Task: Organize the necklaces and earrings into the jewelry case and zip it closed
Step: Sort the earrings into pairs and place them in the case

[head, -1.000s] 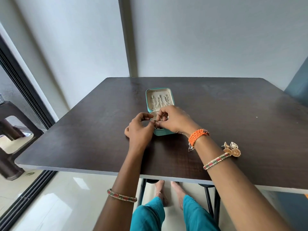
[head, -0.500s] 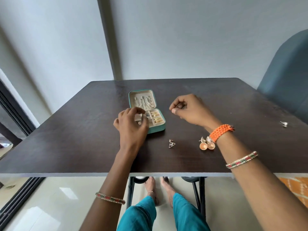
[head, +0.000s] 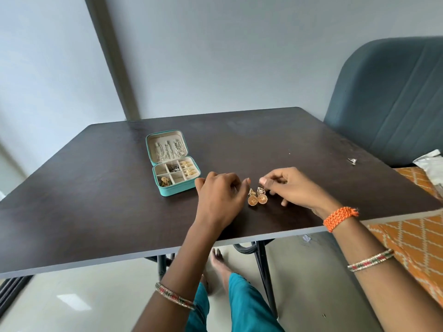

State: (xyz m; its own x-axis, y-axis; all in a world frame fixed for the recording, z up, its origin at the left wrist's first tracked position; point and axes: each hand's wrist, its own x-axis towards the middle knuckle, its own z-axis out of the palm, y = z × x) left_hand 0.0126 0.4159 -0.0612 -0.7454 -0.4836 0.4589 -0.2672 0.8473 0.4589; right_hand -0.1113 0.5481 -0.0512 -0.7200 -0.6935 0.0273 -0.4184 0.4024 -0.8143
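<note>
The teal jewelry case lies open on the dark table, left of my hands. Chains hang in its lid, and gold earrings sit in some base compartments. A pair of gold bell-shaped earrings lies on the table between my hands. My right hand has thumb and forefinger pinched at the top of the right earring of the pair. My left hand hovers palm down, fingers loosely bent, its forefinger tip beside the left earring. A small silver earring lies far right.
A blue-grey padded chair stands behind the table's right corner. Orange patterned fabric lies below the table's right edge. The table's near edge is just under my wrists. Grey walls are behind.
Both hands left the case and moved right to the gold earring pair. The view swung right. The small triangular earring seen before is hidden now, likely under my left hand.
</note>
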